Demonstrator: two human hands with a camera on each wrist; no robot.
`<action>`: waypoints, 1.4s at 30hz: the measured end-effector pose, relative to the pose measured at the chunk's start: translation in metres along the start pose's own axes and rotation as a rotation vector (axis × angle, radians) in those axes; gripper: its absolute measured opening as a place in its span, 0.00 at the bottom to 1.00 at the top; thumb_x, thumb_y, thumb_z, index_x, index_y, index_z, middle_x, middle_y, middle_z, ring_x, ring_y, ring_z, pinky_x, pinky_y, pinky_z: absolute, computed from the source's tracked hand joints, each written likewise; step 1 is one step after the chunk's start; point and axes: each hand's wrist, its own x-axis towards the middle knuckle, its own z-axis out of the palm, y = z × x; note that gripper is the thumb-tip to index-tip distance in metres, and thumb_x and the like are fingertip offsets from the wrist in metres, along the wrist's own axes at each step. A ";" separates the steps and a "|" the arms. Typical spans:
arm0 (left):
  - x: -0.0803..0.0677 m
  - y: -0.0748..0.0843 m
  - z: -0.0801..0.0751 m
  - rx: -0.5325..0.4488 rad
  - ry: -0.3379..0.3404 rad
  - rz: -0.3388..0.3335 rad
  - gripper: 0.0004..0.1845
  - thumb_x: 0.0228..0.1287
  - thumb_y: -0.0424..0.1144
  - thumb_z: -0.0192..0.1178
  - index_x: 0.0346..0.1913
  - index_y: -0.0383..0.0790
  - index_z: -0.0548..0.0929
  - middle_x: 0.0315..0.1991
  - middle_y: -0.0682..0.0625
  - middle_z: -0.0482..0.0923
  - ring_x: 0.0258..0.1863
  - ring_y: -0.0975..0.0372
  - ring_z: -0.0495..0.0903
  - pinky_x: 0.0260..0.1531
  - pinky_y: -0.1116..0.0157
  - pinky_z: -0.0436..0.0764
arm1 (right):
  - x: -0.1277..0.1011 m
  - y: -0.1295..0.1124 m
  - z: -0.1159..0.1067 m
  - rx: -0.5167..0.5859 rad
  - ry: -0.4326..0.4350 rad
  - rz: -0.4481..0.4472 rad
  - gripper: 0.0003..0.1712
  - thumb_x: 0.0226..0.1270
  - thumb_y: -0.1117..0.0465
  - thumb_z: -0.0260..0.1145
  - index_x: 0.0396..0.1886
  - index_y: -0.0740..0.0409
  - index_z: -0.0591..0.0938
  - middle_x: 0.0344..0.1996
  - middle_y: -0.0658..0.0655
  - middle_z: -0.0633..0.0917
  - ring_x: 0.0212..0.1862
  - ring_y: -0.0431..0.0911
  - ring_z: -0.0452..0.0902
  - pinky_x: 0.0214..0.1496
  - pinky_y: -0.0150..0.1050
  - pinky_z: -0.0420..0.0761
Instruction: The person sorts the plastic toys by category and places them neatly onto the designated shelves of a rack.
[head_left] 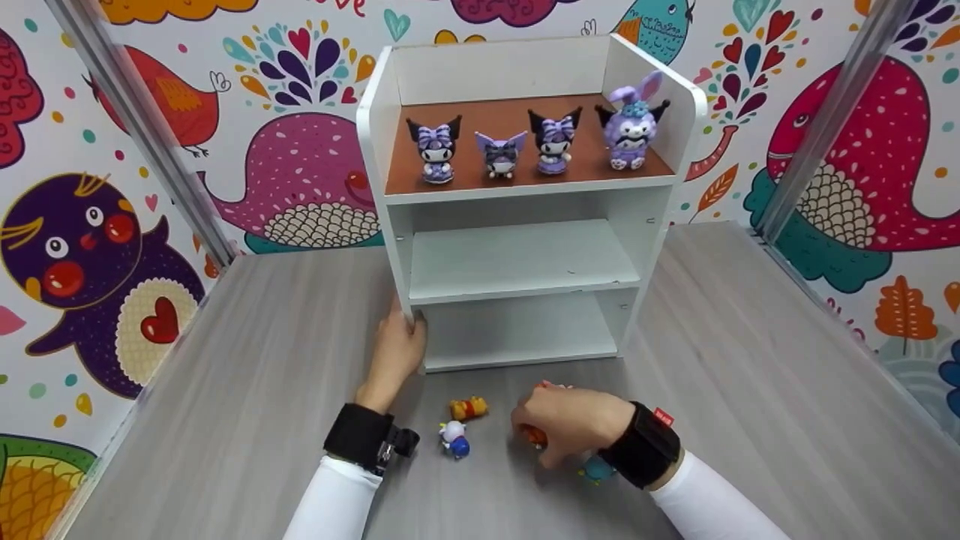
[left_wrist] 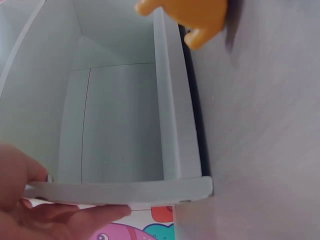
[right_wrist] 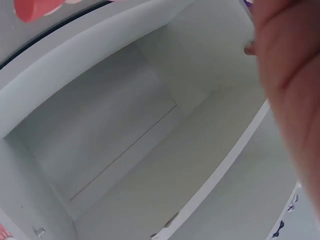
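While the left hand point(head_left: 397, 352) grips the lower left front edge of the white shelf unit point(head_left: 517, 259), thumb hooked round the side panel, the rest of the action sits near the worktop's front edge. The shelf unit itself stands toward the back middle of the grey worktop point(head_left: 247, 375). Just right of that wrist there's a little white and blue figure point(head_left: 454, 439) lying on the worktop, and slightly further back a yellow and orange figure point(head_left: 469, 408), both loose and apart from either hand. Moving right, the right hand point(head_left: 570, 420) is curled down over an orange figure point(head_left: 535, 436), fingers wrapped round it, close in front of the unit's bottom shelf. A teal toy point(head_left: 598, 470) peeks out right under that wrist, mostly hidden. Up on the brown top shelf, four purple figures stand in a row, the bunny-eared one point(head_left: 632, 127) at the right end. The middle and bottom shelves hold nothing, going by the wrist views.
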 end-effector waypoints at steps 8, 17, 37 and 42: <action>0.000 -0.001 0.001 0.002 0.005 0.005 0.31 0.70 0.28 0.50 0.75 0.30 0.60 0.15 0.50 0.69 0.12 0.65 0.64 0.15 0.67 0.64 | -0.008 0.011 -0.016 0.144 0.063 -0.175 0.24 0.49 0.66 0.72 0.51 0.54 0.85 0.41 0.48 0.84 0.35 0.35 0.72 0.37 0.25 0.72; 0.001 -0.001 0.002 -0.010 0.002 0.005 0.31 0.70 0.29 0.50 0.75 0.31 0.60 0.14 0.52 0.69 0.11 0.66 0.65 0.14 0.67 0.65 | -0.024 0.028 -0.033 0.292 0.264 -0.276 0.17 0.52 0.67 0.68 0.44 0.50 0.87 0.49 0.50 0.84 0.39 0.35 0.75 0.40 0.29 0.78; -0.001 -0.001 0.001 0.014 0.008 -0.020 0.31 0.69 0.29 0.52 0.74 0.29 0.62 0.15 0.54 0.67 0.15 0.64 0.65 0.18 0.65 0.66 | -0.041 0.062 -0.066 0.581 1.125 -0.080 0.16 0.69 0.77 0.60 0.55 0.71 0.81 0.48 0.65 0.81 0.33 0.36 0.80 0.33 0.25 0.78; 0.000 -0.001 0.001 0.012 0.006 -0.013 0.33 0.69 0.29 0.51 0.76 0.32 0.59 0.15 0.53 0.67 0.15 0.64 0.64 0.19 0.64 0.66 | -0.038 0.069 -0.073 0.563 1.210 0.033 0.16 0.69 0.78 0.56 0.48 0.65 0.87 0.47 0.61 0.81 0.30 0.36 0.75 0.29 0.24 0.73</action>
